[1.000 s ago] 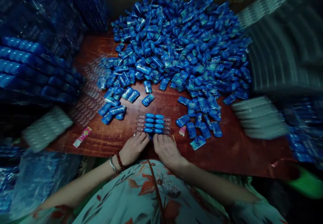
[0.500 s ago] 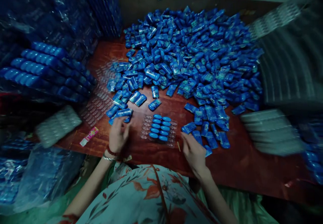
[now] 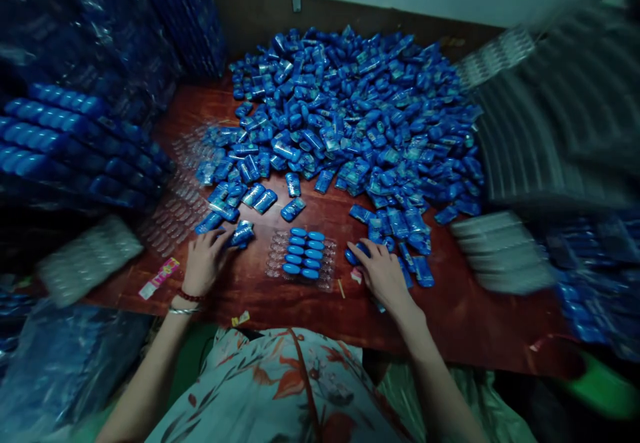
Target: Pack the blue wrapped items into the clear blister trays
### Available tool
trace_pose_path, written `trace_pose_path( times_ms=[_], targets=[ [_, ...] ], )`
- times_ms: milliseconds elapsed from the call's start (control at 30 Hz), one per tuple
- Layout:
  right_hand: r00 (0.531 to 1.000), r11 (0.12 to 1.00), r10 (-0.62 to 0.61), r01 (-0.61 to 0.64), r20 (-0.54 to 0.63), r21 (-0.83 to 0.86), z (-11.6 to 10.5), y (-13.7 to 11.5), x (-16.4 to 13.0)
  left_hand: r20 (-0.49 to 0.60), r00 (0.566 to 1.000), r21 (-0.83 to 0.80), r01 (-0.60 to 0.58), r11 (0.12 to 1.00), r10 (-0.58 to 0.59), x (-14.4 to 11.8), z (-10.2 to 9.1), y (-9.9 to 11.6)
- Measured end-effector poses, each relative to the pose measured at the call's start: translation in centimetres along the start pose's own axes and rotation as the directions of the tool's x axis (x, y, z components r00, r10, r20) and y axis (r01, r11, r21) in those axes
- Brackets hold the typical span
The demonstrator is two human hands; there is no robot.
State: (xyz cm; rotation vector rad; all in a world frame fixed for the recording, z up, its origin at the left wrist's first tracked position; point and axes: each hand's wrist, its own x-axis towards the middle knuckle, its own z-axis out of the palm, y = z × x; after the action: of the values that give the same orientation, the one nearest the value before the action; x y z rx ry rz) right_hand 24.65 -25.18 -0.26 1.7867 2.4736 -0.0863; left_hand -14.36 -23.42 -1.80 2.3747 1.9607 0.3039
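Clear plastic blister tray (image 3: pixel 327 271): left hand (image 3: pixel 204 260) at its nine o'clock, fingers parted, touching blue film-wrapped packet (image 3: pixel 243 232); right hand (image 3: pixel 384 275) at three, palm down, fingers curled over second packet (image 3: pixel 354 255), grip unclear.

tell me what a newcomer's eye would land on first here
Probably the big heap of blue packets, spread over the far part of the reddish-brown table. Next, perhaps the clear tray near the table's front edge, with two columns of bright blue pieces down its middle. The left hand and right hand are at blue packets on either side of that tray.
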Motion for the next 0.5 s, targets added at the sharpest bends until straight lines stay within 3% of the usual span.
trace_pose_path(
  times_ms=[167,233,300,333,400,433,500],
  targets=[
    [0.99,0.991,-0.126,0.128,0.061,-0.028,0.4,-0.2,2.7,-0.12,0.983,0.0,0.14,0.99,-0.139,-0.6,-0.1,1.6],
    [0.989,0.988,-0.148,0.147,0.018,0.053,0.5,0.2,3.5,-0.203,0.975,-0.077,0.079,0.994,-0.093,0.7,-0.1,2.4],
    [0.99,0.971,-0.116,0.129,-0.076,0.2,0.4,0.9,3.7,-0.275,0.96,-0.176,-0.098,0.98,0.046,2.3,-0.4,3.8],
    [0.99,0.95,-0.053,0.09,-0.13,0.298,0.3,1.3,3.6,-0.32,0.94,-0.225,-0.195,0.955,0.116,3.1,-0.7,4.9],
    [0.958,0.852,0.195,-0.06,-0.21,0.52,0.2,2.2,2.6,-0.422,0.885,-0.321,-0.349,0.881,0.197,4.1,-1.5,7.6],
    [0.909,0.762,0.353,-0.141,-0.222,0.633,0.1,2.7,1.8,-0.46,0.86,-0.368,-0.411,0.834,0.22,4.2,-1.9,9.3],
    [0.757,0.525,0.628,-0.242,-0.181,0.816,0.0,3.5,-0.2,-0.449,0.838,-0.462,-0.515,0.722,0.311,3.8,-2.5,13.4]
  ],
)
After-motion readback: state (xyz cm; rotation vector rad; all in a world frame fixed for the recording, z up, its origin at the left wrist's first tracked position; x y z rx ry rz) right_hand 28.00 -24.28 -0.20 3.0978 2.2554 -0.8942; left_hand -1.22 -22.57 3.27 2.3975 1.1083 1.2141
